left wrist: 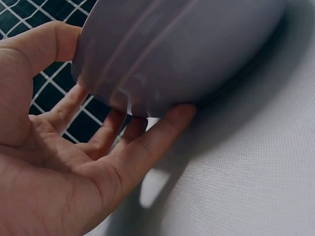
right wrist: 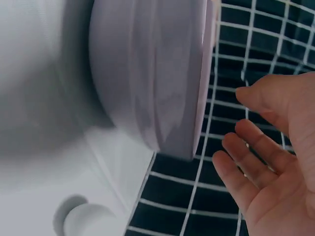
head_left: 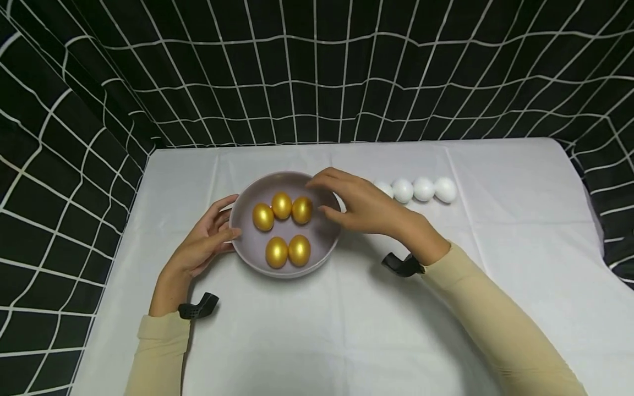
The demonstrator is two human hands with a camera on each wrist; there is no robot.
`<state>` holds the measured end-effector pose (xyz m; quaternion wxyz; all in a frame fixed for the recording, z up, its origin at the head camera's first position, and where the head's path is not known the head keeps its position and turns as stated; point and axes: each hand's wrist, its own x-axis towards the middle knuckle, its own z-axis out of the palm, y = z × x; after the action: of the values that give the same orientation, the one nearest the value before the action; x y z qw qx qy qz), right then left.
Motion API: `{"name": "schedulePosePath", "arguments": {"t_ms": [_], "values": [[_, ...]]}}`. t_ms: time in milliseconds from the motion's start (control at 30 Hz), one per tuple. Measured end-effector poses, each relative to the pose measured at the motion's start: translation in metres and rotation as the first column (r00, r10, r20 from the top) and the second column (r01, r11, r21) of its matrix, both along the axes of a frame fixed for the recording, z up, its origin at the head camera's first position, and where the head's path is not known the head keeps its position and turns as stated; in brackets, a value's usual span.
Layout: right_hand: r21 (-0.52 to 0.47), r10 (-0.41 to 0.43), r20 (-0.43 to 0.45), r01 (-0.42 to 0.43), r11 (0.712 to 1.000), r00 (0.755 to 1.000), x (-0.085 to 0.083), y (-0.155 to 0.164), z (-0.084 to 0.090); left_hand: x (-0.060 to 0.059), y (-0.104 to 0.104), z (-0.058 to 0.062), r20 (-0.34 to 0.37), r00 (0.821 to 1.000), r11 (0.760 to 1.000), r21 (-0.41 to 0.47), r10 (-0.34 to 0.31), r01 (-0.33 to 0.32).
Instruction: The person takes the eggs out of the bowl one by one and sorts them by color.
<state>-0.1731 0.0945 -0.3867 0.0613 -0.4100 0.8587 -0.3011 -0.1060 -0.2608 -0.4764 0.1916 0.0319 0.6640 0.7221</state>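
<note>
A pale lilac bowl (head_left: 284,273) stands on the white cloth and holds several golden eggs (head_left: 281,205). My left hand (head_left: 218,231) holds the bowl at its left side. In the left wrist view its thumb (left wrist: 51,44) lies on the rim of the bowl (left wrist: 187,49) and its fingers (left wrist: 157,132) lie under the wall. My right hand (head_left: 342,201) hovers over the bowl's right rim with relaxed, spread fingers. In the right wrist view a gap shows between the right hand (right wrist: 270,162) and the bowl (right wrist: 147,73).
A row of several white eggs (head_left: 423,188) lies on the cloth just right of the bowl; one white egg (right wrist: 86,219) shows in the right wrist view. A black curtain with a white grid (head_left: 317,71) closes off the back and both sides of the table (head_left: 346,341).
</note>
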Motion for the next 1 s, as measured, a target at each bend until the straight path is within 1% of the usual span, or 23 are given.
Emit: {"name": "schedulePosePath", "arguments": {"t_ms": [167,233,367,467,533,667,767,867,1000], "values": [[0.055,0.11,0.008,-0.11,0.992,0.994,-0.007,-0.021,0.006,0.001,-0.003,0.002,0.0,1.0,1.0,0.007,0.006,-0.006],[0.058,0.147,0.036,-0.149,0.987,0.989,-0.012,-0.028,0.007,0.001,-0.003,0.003,-0.001,1.0,1.0,0.009,0.006,-0.006],[0.055,0.204,0.124,-0.212,0.976,0.971,-0.022,-0.041,0.004,0.0,-0.001,0.003,-0.01,1.0,1.0,0.013,-0.001,0.001],[0.106,0.226,0.163,-0.244,0.964,0.96,-0.024,-0.051,0.001,0.001,0.001,0.001,-0.015,1.0,1.0,0.008,-0.005,0.005],[0.168,0.244,0.154,-0.269,0.948,0.957,-0.025,-0.056,-0.001,0.002,0.003,-0.001,-0.013,1.0,1.0,0.003,-0.011,0.011],[0.268,0.278,0.126,-0.303,0.915,0.952,-0.024,-0.063,-0.004,0.004,0.004,-0.003,-0.002,1.0,1.0,-0.001,-0.022,0.022],[0.317,0.292,0.109,-0.311,0.896,0.95,-0.024,-0.067,-0.004,0.004,0.003,-0.003,-0.004,1.0,1.0,0.003,-0.019,0.019],[0.373,0.275,0.113,-0.297,0.879,0.955,-0.025,-0.068,-0.002,0.003,0.002,0.0,-0.012,1.0,1.0,0.006,-0.016,0.016],[0.46,0.245,0.138,-0.281,0.842,0.96,-0.025,-0.067,-0.001,0.001,0.001,0.003,-0.017,1.0,1.0,0.004,-0.023,0.023]]}}
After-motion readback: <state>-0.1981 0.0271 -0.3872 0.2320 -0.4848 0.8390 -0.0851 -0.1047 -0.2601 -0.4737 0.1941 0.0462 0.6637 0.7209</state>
